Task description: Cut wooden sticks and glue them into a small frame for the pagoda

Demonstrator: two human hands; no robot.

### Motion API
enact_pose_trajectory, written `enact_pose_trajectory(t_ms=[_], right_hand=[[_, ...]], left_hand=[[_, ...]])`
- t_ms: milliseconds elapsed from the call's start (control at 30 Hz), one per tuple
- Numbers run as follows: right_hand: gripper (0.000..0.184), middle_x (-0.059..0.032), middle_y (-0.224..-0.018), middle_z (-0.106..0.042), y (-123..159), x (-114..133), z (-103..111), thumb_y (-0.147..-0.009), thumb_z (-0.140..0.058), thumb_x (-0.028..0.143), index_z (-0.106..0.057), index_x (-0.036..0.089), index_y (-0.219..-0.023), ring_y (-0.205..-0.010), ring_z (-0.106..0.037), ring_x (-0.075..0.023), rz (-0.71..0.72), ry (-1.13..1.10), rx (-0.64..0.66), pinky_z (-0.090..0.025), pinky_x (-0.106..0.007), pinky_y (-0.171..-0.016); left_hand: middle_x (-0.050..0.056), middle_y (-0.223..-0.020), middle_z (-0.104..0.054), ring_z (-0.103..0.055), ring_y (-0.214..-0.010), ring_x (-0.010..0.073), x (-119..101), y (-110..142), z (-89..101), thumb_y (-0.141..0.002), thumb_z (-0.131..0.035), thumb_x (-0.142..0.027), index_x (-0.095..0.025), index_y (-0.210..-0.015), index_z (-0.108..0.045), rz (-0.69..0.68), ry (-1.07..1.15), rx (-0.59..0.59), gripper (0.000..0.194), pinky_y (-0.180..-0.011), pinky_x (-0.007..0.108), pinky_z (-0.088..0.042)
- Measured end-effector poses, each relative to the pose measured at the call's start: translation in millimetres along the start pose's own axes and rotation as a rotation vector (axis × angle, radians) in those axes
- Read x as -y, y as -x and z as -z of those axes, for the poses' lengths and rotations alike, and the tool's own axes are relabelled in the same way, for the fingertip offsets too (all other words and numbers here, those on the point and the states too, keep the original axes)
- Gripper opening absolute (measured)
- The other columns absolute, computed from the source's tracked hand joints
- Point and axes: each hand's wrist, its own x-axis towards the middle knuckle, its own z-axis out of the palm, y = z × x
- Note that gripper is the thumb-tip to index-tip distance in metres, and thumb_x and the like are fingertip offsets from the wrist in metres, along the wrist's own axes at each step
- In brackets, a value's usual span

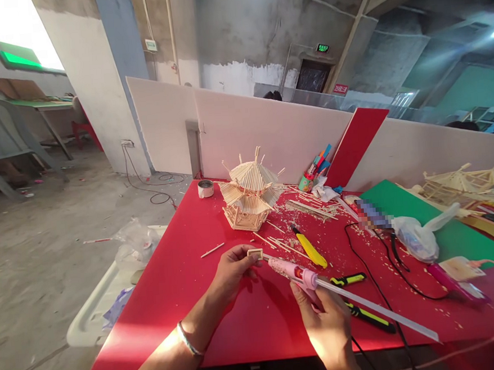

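Between the fingers of my left hand (236,267) is a small rectangular wooden frame (255,254), held above the red table. My right hand (324,315) grips a pink hot glue gun (293,271), its nozzle pointing left and close to the frame; whether they touch I cannot tell. A long clear glue stick (378,308) sticks out of the gun's back end. Beyond my hands stands a tiered pavilion model (250,196) built of thin wooden sticks. A yellow utility knife (311,250) lies to the right of it.
Loose sticks (312,208) and shavings litter the red tabletop (166,309). A tin (205,189) stands at the back left, a pen holder (308,179) at the back. Yellow-black pliers (370,314), black cables and a knotted plastic bag (418,240) lie on the right. A white partition (247,128) borders the back.
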Motion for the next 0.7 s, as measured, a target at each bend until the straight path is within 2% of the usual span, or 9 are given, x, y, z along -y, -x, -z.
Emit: enact_pose_trajectory(t_ms=[133,333,467,700], right_hand=[[0.037,-0.0087,-0.073,-0.074,2.0,-2.9,-0.6,-0.092,-0.058,0.050,-0.073,0.017,-0.083,-0.061,-0.068,-0.0196,-0.004,0.011,-0.016,-0.052,-0.027,-0.059],[0.040,-0.0112,-0.080,-0.076,-0.9,-5.5,0.4,-0.091,-0.059,0.054,-0.073,0.016,-0.086,-0.068,-0.071,-0.0224,-0.001,0.038,-0.067,-0.055,-0.030,-0.065],[0.037,-0.0102,-0.075,-0.075,-3.7,-3.7,0.8,-0.091,-0.059,0.051,-0.073,0.017,-0.085,-0.065,-0.070,-0.0218,0.001,0.015,-0.049,-0.054,-0.029,-0.062],[0.033,-0.0084,-0.075,-0.074,-9.4,3.3,0.7,-0.091,-0.060,0.047,-0.072,0.017,-0.087,-0.064,-0.069,-0.0197,0.018,-0.027,-0.052,-0.053,-0.027,-0.060]], left_hand=[[0.000,-0.061,-0.063,-0.053,-0.039,0.0079,0.6,-0.2,0.2,-0.067,-0.080,-0.028,-0.013,-0.078,-0.066,-0.018,-0.025,-0.028,0.024,-0.033,0.017,-0.037],[0.005,-0.074,-0.070,-0.053,-0.039,0.0072,-3.8,3.3,-2.7,-0.067,-0.074,-0.026,-0.014,-0.076,-0.065,0.015,-0.068,-0.054,0.018,-0.033,0.018,-0.041],[0.003,-0.067,-0.066,-0.053,-0.038,0.0092,-1.8,1.7,-1.9,-0.066,-0.073,-0.028,-0.015,-0.077,-0.063,0.019,-0.048,-0.061,0.020,-0.029,0.017,-0.034],[-0.001,-0.057,-0.058,-0.042,-0.036,0.0058,2.9,0.0,-1.0,-0.070,-0.070,-0.029,-0.013,-0.080,-0.067,-0.002,-0.074,-0.031,0.019,-0.032,0.018,-0.031]])
